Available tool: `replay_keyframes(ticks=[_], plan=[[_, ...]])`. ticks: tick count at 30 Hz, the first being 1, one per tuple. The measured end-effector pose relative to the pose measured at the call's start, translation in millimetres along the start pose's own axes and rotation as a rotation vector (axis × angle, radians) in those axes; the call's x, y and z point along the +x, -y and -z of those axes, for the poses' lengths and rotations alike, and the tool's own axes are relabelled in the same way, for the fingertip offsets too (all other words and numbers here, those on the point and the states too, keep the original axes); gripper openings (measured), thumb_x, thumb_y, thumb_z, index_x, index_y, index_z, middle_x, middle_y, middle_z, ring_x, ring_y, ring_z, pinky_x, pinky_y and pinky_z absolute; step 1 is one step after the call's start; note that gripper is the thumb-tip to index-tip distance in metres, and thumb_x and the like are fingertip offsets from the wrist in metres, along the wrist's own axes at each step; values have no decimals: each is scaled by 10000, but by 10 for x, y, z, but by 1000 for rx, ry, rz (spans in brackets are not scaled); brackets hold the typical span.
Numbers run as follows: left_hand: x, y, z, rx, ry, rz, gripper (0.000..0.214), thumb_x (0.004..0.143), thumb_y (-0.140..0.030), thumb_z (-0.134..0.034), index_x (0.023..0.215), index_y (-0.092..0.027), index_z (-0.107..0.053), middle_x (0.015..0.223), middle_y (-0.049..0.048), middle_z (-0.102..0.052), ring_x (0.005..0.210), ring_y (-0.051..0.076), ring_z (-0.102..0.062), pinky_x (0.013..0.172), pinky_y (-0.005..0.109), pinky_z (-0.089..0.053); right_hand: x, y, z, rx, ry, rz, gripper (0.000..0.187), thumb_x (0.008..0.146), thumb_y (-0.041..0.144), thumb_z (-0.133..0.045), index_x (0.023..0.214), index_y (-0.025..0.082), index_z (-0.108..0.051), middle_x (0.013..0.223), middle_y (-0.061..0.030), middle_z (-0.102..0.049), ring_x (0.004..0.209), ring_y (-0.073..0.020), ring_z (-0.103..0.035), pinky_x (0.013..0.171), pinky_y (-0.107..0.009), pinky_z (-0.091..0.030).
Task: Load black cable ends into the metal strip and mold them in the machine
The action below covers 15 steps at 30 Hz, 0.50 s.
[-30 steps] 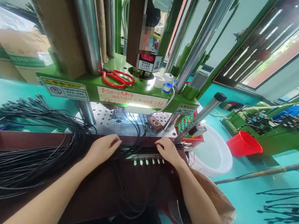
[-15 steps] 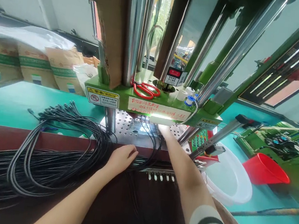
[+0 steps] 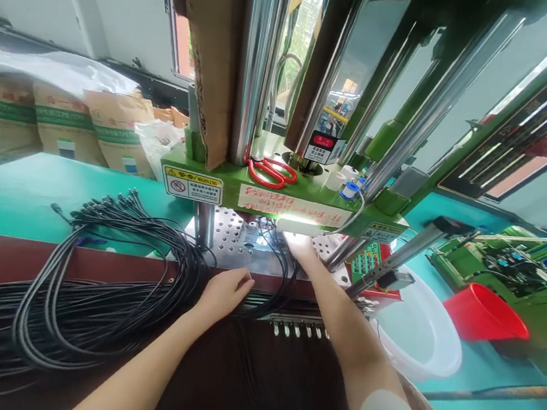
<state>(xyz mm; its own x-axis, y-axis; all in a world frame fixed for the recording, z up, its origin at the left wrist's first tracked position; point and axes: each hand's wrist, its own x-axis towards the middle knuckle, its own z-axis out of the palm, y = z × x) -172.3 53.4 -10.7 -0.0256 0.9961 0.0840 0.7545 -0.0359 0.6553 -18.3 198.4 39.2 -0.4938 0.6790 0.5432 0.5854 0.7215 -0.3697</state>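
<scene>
Curled over the black cables [image 3: 265,303] at the table's front edge, my left hand [image 3: 226,291] is closed, with its fingertips hidden underneath. My right hand [image 3: 302,249] reaches under the lit lamp [image 3: 300,225] of a green press, beside cables that run up into it. Glare and the lamp hide its fingers. Between the press posts lies a metal mold plate [image 3: 259,238] on a perforated steel bed [image 3: 223,239]. To the left a large coil of black cables [image 3: 109,304] lies on the table, its connector ends [image 3: 112,207] bunched at the back.
Red-handled scissors [image 3: 272,173] and small tape rolls [image 3: 349,189] lie on the press's green plate [image 3: 198,165]. A row of metal pins [image 3: 297,329] is at the table edge. To the right stand a white tub [image 3: 430,340], a red bucket [image 3: 491,314] and a control panel [image 3: 367,261].
My right hand has drawn back slightly from under the lamp, so more of it shows. My left hand keeps its place over the cables. The view has shifted a little.
</scene>
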Motion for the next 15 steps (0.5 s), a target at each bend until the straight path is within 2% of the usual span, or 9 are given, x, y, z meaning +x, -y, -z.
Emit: replay_keyframes(ticks=[3,6,9,11,12,15], plan=[[-18,15,21,-27,1,-21,228,813,-341,-388,741,-195,-548,701,19,-598,681,174,-534,621,281,-341,-427,135,324,29,-23,-9,188,865,253,-462,877,155,-622,839,-38,-634,852,-153,-582,805,-293,-463],[-25,43,36,-107,-3,-22,224,799,-367,-409,732,-200,-542,703,14,-596,684,177,-532,650,297,-364,-1138,120,855,67,-97,-85,164,829,242,-494,957,205,-589,916,-62,-624,926,-201,-563,848,-354,-432],[10,21,45,-335,-15,78,214,745,-394,-497,763,-187,-545,719,17,-595,694,175,-537,659,300,-397,-2035,-122,1376,-85,-279,-392,239,824,294,-467,1035,219,-551,992,-89,-600,933,-225,-558,821,-381,-440],[71,-58,44,-619,-19,213,259,703,-388,-564,843,-172,-542,768,27,-603,721,171,-555,654,291,-426,-2650,-368,1614,-301,-411,-605,332,810,345,-445,1087,182,-524,1035,-127,-589,959,-258,-547,815,-412,-440],[114,-116,38,-787,-15,283,289,688,-372,-592,885,-168,-533,804,33,-608,741,168,-568,657,287,-442,-2932,-493,1693,-416,-401,-704,379,793,365,-439,1096,153,-524,1029,-149,-590,970,-283,-538,820,-438,-433],[296,-322,-19,-1208,0,451,256,694,-275,-611,905,-167,-513,879,43,-613,786,157,-601,695,282,-479,-3522,-763,1793,-649,-176,-912,460,721,354,-441,1099,110,-538,990,-176,-608,943,-351,-537,810,-530,-403]])
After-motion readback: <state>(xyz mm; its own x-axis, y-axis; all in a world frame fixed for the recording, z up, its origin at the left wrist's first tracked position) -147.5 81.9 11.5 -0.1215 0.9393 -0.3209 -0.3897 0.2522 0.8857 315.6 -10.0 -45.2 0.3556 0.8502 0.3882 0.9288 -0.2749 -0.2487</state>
